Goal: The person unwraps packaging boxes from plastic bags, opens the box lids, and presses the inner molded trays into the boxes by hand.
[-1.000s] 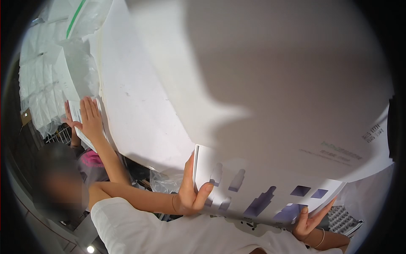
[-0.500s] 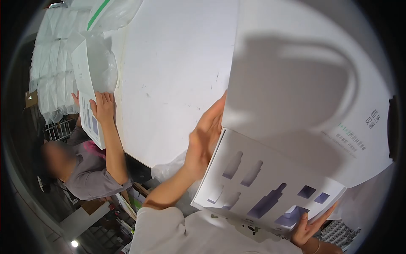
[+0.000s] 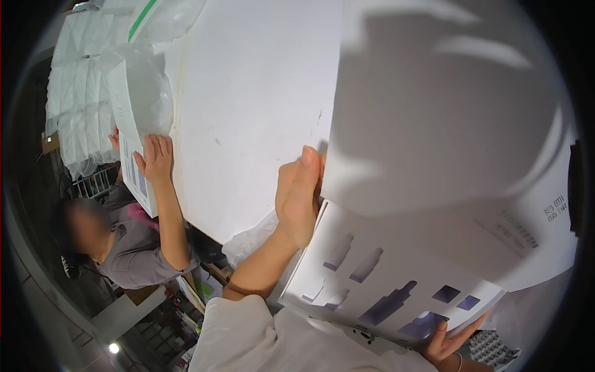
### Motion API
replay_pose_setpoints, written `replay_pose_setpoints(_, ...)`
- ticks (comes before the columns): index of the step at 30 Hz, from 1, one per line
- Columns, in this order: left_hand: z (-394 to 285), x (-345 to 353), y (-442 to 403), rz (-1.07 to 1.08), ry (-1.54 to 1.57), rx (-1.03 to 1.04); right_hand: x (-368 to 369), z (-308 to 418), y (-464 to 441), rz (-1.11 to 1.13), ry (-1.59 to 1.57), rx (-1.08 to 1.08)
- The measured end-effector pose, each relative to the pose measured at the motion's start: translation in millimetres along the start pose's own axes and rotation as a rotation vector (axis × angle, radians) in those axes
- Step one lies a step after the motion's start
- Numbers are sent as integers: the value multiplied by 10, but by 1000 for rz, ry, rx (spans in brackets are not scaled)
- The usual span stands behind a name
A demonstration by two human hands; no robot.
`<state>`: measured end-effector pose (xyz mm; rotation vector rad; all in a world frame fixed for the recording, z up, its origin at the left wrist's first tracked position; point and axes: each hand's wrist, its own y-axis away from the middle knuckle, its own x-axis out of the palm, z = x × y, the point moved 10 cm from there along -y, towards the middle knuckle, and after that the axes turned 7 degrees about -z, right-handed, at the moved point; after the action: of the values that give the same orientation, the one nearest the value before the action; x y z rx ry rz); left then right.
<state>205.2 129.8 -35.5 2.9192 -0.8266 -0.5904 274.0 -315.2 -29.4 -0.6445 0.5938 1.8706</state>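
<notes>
A white gift box [image 3: 396, 248] is held open in front of me. Its insert has bottle-shaped and square cut-outs with purplish insides, and no bottles show in them. The raised lid [image 3: 446, 136] carries printed characters at the right and a large shadow. My left hand [image 3: 299, 198] grips the box's left side near the lid hinge, thumb up, its other fingers partly hidden behind the lid edge. At the lower right corner, my right hand [image 3: 449, 342] is closed on the box, with its thumb on the front edge by a cut-out.
Across the white table [image 3: 248, 111], another person [image 3: 130, 254] holds a similar open box [image 3: 133, 161]. Clear plastic bags [image 3: 80, 93] are piled at the far left. More plastic [image 3: 251, 242] hangs at the table's near edge. Shelves of goods stand below left.
My left hand has shifted slightly down, its thumb now raised at the lid's edge. The lid has tilted, its shadow has spread, and its print sits lower.
</notes>
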Motion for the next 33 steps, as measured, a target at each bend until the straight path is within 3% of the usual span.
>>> replay_pose_setpoints(16,-135,-32,26,-111,-374,173,1,73,4,41,2,16)
replay_pose_setpoints(23,-175,57,174,-138,-489,242,-95,-172,90,36,-152,92)
replay_pose_setpoints(28,-181,-76,-17,-153,-538,238,52,167,-36,52,-44,-17)
replay_pose_setpoints(33,-147,-34,-49,-143,-449,159,92,231,-59,95,-47,45)
